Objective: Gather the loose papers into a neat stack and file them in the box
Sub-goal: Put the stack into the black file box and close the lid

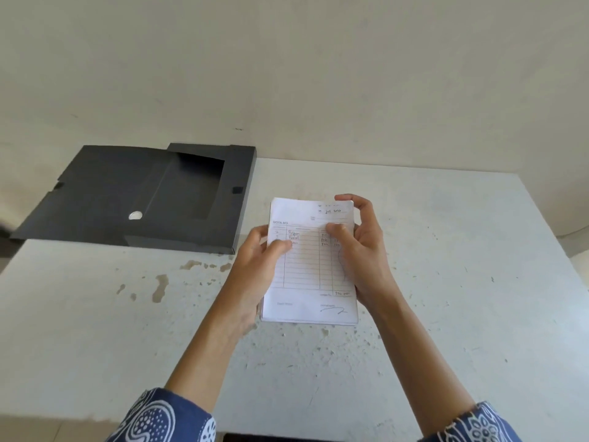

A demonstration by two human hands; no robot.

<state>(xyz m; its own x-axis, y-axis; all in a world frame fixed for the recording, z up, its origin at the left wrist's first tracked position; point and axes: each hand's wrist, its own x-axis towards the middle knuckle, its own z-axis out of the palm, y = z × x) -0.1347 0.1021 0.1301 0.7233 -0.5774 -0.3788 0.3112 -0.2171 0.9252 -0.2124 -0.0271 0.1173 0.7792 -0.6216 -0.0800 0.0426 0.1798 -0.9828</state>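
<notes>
A stack of white papers (pixel 307 272), its top sheet a ruled receipt form with handwriting, is held upright just above the table's middle. My left hand (pixel 255 266) grips its left edge, thumb on the front. My right hand (pixel 361 250) holds the right edge, fingers curled over the top corner and thumb on the front. The black file box (pixel 134 193) lies open and flat at the table's far left, lid flap spread to the left, tray part to the right. Nothing shows inside it.
The white table (pixel 446 282) has chipped, stained paint near its middle left. The box's left flap overhangs the table's left edge. A plain pale wall (pixel 318 74) stands right behind the table.
</notes>
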